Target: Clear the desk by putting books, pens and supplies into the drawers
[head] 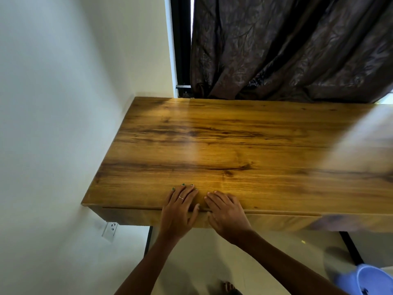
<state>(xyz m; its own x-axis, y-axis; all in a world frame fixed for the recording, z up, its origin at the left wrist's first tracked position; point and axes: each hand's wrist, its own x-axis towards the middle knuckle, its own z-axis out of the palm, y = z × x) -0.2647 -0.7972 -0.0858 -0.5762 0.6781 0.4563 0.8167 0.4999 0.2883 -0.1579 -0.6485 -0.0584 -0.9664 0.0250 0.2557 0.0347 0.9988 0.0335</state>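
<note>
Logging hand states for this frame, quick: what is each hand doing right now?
Left hand: open, fingers flat on the desk front edge, holding nothing.
Right hand: open, flat on the desk beside it, holding nothing.

Both hands lie flat, side by side, on the near edge of the wooden desk. The left hand wears a thin ring and green nail polish; the right hand lies just beside it, thumbs nearly touching. Under the palms runs the closed drawer front. Beyond the fingertips hangs a dark patterned curtain. Below and left of the left hand, a wall socket sits on the white wall. Near the right forearm stands a blue plastic stool.
</note>
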